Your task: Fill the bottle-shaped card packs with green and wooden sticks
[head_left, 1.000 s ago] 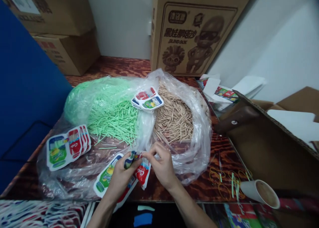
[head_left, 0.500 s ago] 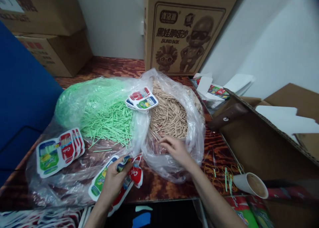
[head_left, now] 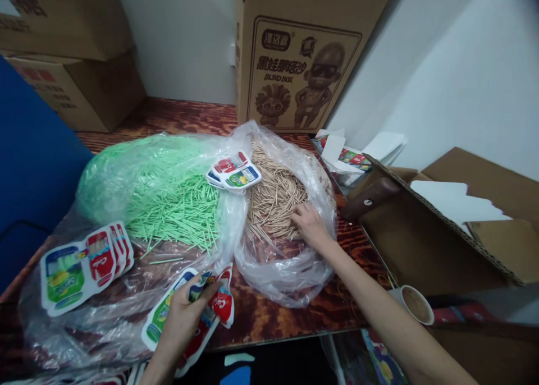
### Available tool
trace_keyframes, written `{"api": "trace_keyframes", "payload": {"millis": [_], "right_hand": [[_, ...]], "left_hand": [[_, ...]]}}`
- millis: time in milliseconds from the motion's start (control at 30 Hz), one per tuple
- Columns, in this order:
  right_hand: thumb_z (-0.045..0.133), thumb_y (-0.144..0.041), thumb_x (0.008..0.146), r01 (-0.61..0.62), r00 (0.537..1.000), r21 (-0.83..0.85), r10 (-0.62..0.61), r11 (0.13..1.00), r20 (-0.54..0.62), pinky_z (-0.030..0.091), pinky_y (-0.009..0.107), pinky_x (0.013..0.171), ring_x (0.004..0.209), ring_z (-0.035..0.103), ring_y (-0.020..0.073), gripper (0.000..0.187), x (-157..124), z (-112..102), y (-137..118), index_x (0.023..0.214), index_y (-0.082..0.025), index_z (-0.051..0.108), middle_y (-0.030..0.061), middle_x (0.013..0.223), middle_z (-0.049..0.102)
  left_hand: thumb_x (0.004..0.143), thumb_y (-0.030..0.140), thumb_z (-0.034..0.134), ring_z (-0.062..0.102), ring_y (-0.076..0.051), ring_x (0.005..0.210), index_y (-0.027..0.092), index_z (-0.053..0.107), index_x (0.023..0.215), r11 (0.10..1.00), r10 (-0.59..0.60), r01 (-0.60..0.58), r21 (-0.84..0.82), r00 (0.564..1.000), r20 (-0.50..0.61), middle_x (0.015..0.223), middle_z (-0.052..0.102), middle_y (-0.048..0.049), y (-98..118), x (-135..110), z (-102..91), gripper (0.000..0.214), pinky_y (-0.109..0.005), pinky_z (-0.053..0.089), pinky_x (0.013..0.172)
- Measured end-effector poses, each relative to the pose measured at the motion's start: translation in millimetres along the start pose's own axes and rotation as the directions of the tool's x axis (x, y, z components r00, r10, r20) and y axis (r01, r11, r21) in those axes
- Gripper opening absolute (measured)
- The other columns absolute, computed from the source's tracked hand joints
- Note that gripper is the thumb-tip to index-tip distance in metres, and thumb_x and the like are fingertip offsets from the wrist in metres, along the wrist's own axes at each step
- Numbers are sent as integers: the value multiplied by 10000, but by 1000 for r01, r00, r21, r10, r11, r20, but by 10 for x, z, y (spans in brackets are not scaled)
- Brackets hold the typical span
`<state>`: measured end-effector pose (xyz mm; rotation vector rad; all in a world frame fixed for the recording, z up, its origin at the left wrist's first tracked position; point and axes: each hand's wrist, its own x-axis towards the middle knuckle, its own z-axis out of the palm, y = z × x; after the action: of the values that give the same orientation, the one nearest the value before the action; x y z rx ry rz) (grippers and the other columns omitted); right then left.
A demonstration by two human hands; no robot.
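My left hand (head_left: 182,316) grips a stack of printed plastic blister packs (head_left: 219,303) near the table's front edge. My right hand (head_left: 309,223) reaches into a clear bag holding a heap of tan wooden sticks (head_left: 275,197), fingers curled on the sticks; whether it holds any is hidden. Beside it lies another clear bag of green sticks (head_left: 168,188). A small stack of packs (head_left: 233,173) rests on top between the two heaps. Another fanned stack of packs (head_left: 82,264) lies at the left on the plastic.
A tall printed cardboard box (head_left: 303,54) stands behind the bags, more boxes (head_left: 71,54) at back left. An open carton (head_left: 442,228) sits at right, a paper cup (head_left: 415,305) near the table edge. A blue panel (head_left: 29,172) borders the left.
My right hand left the packs held in my left hand and moved up and right into the tan stick bag. The view shifted slightly right.
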<state>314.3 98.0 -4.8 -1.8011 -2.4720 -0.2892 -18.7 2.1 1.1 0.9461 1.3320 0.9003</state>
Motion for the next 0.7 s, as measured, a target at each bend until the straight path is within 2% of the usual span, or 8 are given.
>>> {"api": "trace_keyframes", "payload": {"millis": [100, 200, 300, 400, 500, 700], "right_hand": [[507, -121, 884, -6, 999, 79, 9, 997, -33, 360, 336, 815, 955, 436, 235, 165, 42, 12, 88, 836, -178, 654, 96, 976, 588], [502, -121, 888, -28, 997, 194, 41, 981, -64, 373, 316, 802, 911, 455, 218, 167, 39, 1, 107, 809, -174, 638, 73, 895, 590], [502, -120, 884, -16, 1000, 218, 17, 976, -6, 374, 318, 792, 878, 465, 216, 171, -1, -1, 53, 797, -175, 638, 65, 847, 592], [488, -97, 877, 15, 998, 137, -24, 990, 64, 360, 334, 791, 913, 463, 230, 192, -40, 0, -11, 901, -180, 659, 85, 920, 606], [472, -108, 889, 62, 995, 5, -62, 998, 75, 337, 358, 807, 977, 446, 256, 231, -34, -6, -49, 1017, -188, 646, 106, 1008, 596], [423, -123, 909, 130, 990, -123, -122, 984, 69, 310, 380, 790, 923, 448, 267, 211, 69, 68, -103, 935, -164, 629, 125, 971, 594]], "left_hand": [[614, 475, 766, 593, -183, 567, 151, 699, 700, 999, -36, 35, -30, 999, -24, 662, 689, -34, -31, 19, -43, 342, -263, 482, 557], [612, 477, 769, 596, -177, 573, 148, 697, 698, 999, -36, 34, -28, 997, -67, 629, 677, -17, -44, 16, -72, 347, -249, 476, 555], [625, 469, 766, 607, -178, 598, 146, 694, 712, 999, -35, 35, -11, 998, -57, 635, 678, -12, -62, 17, -96, 342, -247, 480, 581], [635, 471, 759, 606, -182, 600, 144, 687, 703, 999, -46, 46, -3, 998, -35, 644, 678, -19, -87, 37, -113, 342, -253, 479, 574], [620, 479, 763, 588, -175, 575, 144, 682, 680, 999, -37, 37, 0, 998, -46, 618, 659, -13, -96, 59, -101, 350, -255, 469, 560], [615, 454, 770, 567, -156, 564, 154, 671, 653, 1000, 8, -7, 9, 996, -92, 586, 638, 8, -41, 17, 13, 318, -238, 447, 569]]}}
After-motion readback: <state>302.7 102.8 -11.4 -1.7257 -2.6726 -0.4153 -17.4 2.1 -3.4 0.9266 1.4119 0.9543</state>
